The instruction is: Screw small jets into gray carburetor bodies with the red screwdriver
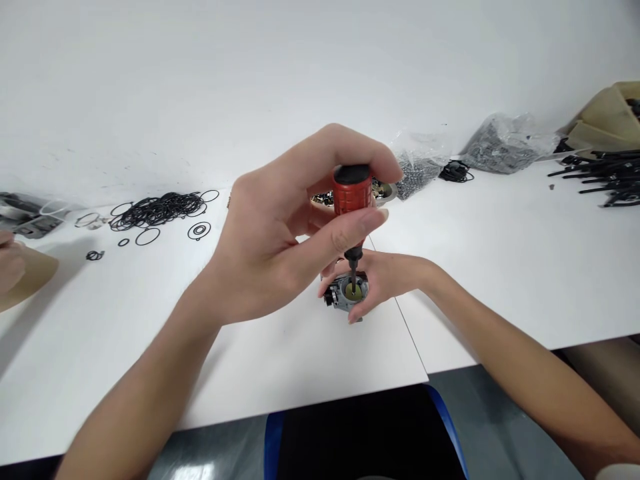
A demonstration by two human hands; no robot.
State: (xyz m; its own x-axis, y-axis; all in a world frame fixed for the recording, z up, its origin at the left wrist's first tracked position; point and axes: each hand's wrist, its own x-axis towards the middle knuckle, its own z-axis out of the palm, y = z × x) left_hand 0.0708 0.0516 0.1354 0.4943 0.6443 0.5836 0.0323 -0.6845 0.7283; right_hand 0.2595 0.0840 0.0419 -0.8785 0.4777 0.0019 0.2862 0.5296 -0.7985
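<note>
My left hand (285, 233) is closed round a screwdriver (352, 197) with a red handle and a black end cap. The screwdriver stands upright, its tip at the brass-coloured disc in the round bore of a small grey metal part (345, 291). Below and to the right of it, my right hand (373, 277) grips that metal part on the white table, thumb on the near side and fingers on the far side. Behind the screwdriver, a dish (387, 192) with small brass-coloured pieces is partly hidden by my left hand.
Black rubber rings (163, 210) lie in a heap at the left, with loose ones nearby. Clear plastic bags (503, 143) of small parts and black rods (607, 175) are at the back right. Another person's hand (11, 263) shows at the left edge.
</note>
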